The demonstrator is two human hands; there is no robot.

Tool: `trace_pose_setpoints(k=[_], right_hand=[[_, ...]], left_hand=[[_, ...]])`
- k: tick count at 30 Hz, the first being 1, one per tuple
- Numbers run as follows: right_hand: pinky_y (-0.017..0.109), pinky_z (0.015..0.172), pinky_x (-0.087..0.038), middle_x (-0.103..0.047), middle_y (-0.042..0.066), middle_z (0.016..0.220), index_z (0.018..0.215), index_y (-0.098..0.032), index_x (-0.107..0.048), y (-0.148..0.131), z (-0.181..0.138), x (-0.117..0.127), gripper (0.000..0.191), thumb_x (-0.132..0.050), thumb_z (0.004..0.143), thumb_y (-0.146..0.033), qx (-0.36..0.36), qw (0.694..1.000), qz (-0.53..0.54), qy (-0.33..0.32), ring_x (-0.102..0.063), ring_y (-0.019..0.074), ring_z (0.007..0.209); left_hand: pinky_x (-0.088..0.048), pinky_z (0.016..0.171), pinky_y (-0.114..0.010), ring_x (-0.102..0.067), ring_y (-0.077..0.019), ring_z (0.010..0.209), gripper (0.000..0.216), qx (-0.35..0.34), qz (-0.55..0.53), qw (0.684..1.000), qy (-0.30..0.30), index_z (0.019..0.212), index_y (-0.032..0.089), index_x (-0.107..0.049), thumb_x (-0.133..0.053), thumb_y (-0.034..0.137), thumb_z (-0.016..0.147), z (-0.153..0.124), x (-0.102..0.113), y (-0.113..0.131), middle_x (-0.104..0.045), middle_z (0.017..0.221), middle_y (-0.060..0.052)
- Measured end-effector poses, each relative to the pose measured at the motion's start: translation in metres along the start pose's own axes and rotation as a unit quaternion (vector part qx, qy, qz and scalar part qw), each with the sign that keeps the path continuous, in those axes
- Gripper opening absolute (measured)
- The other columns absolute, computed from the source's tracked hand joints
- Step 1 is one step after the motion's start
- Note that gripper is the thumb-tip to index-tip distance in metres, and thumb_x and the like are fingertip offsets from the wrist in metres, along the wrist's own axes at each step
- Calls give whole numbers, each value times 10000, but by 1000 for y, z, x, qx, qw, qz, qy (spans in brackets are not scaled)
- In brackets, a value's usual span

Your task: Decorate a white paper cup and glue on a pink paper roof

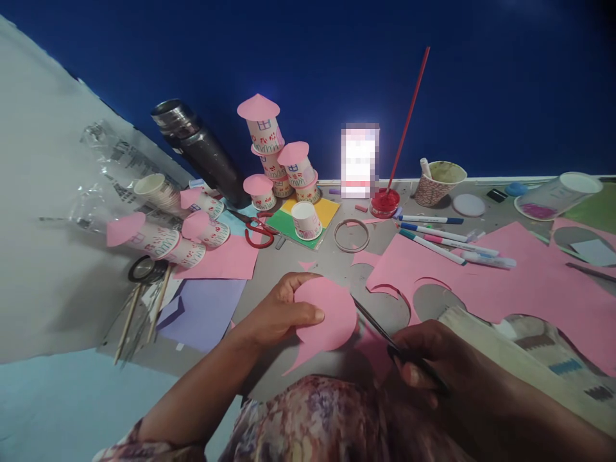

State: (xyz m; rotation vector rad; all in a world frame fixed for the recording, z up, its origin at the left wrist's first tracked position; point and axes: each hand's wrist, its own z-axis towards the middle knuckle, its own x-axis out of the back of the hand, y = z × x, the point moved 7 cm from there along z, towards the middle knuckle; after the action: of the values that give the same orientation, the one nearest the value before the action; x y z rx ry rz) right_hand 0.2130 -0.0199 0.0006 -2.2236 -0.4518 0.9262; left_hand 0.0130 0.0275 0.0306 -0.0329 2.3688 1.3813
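My left hand (283,309) grips a rounded piece of pink paper (332,317), thumb on top and fingers underneath. A narrow, pointed strip of the same paper trails from its lower left edge. In my right hand (433,359) is a pair of dark-handled scissors (373,319), its blades pointing up and left at the circle's right edge. Whether the blades touch the paper, I cannot tell. Beyond my hands a white paper cup (307,221) with drawn decoration stands upside down on a green and yellow pack (289,224).
Stacked cup towers (267,147) with pink cone roofs stand at the back; others lie at left near a black flask (205,151). Red-handled scissors (260,232), a tape ring (351,235), several markers (433,232) and cut pink sheets (486,276) surround my hands. A lit phone (360,160) leans on the wall.
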Motion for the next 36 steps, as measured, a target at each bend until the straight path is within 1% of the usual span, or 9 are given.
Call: trace_pose_setpoints(k=[4,7,10,13,15,18,23,29,36], right_hand=[[274,476,-275,-408,-43,495,588,-202,-540,1,-2,8,522,-774,766,-634,2,998,4,65,-334,92,484],[262,493,-280,-507,-17,568,639,-191,-576,-10,-2,21,514,-848,679,-624,60,989,-49,129,-381,99,530],[261,555,-368,-594,1,659,760,-177,-680,-25,0,29,480,-928,548,-528,132,973,-69,174,-458,122,606],[255,544,-383,-595,-26,666,859,-185,-707,-28,3,31,509,-957,481,-418,144,971,-36,185,-462,114,586],[248,544,-381,-589,-34,647,812,-177,-699,-27,5,33,480,-970,466,-370,144,970,-35,193,-466,108,583],[245,547,-381,-589,-35,644,760,-174,-677,-25,5,44,450,-980,481,-356,168,956,-33,237,-485,109,594],[241,468,-295,-505,-74,631,805,-200,-650,-26,1,68,458,-966,532,-387,262,902,41,341,-386,86,530],[238,526,-331,-531,-56,685,790,-195,-632,-27,7,67,450,-958,559,-402,279,891,35,357,-427,97,600],[246,543,-341,-560,-30,686,801,-174,-668,-33,5,72,449,-950,568,-434,261,908,22,327,-454,115,622]], left_hand=[[-466,590,-245,-584,-135,598,256,8,49,999,-8,764,157,-775,-913,260,575,-3,2,4,-695,685,-15],[-480,617,-247,-603,-146,644,247,4,80,997,-18,781,163,-787,-901,241,577,-2,-2,4,-723,732,-22],[-483,621,-245,-610,-152,657,218,25,107,991,-71,806,150,-799,-860,237,616,3,-18,-2,-734,748,-35],[-439,535,-217,-566,-129,594,200,57,144,981,-118,813,133,-796,-838,235,646,9,-38,-12,-708,705,-25],[-433,499,-207,-568,-123,571,217,69,155,976,-135,819,122,-785,-860,250,661,13,-50,-18,-702,699,-25],[-537,527,-246,-667,-166,590,314,54,70,990,-113,889,126,-763,-876,380,743,18,-56,-22,-734,747,-50],[-657,641,-364,-804,-286,723,458,2,-140,989,-37,921,159,-678,-819,582,815,15,-45,-33,-766,766,-74],[-607,587,-312,-767,-244,657,422,-20,-79,997,-17,997,128,-680,-869,440,783,13,-57,-47,-776,763,-103],[-558,568,-300,-682,-184,574,280,-30,-58,997,31,936,123,-749,-796,231,682,28,-58,-35,-779,775,-81]])
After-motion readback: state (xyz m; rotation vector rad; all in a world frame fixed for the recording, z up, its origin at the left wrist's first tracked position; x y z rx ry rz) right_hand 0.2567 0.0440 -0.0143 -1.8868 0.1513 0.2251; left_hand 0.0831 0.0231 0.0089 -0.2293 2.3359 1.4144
